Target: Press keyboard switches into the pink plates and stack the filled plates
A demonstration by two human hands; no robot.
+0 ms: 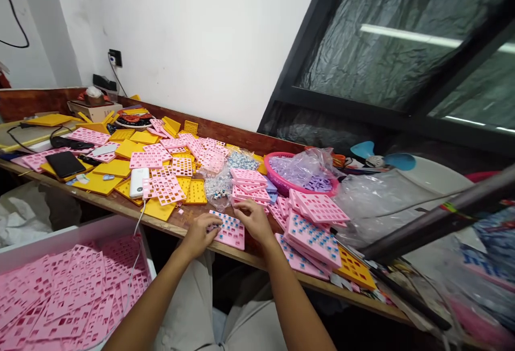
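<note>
A pink foam board [235, 237] with square holes lies at the table's front edge, and small blue pieces sit in many of its holes. My left hand [200, 234] is over its left side, fingers bent and drawn together; what they hold, if anything, is hidden. Above the board's far right corner, my right hand [254, 219] has thumb and fingertips pinched together, with whatever is between them too small to name. Just beyond is a clear plastic bag [219, 187] of small white and blue pieces. Pink boards fitted with blue pieces [314, 238] are stacked to the right.
Yellow trays [110, 168], loose pink boards and a white power bank [139, 183] cover the left of the table. A pink basket [277, 179] holds purple pieces. A white bin [148, 257] of pink sheets stands at lower left. A dark bar [434, 222] slants across the right.
</note>
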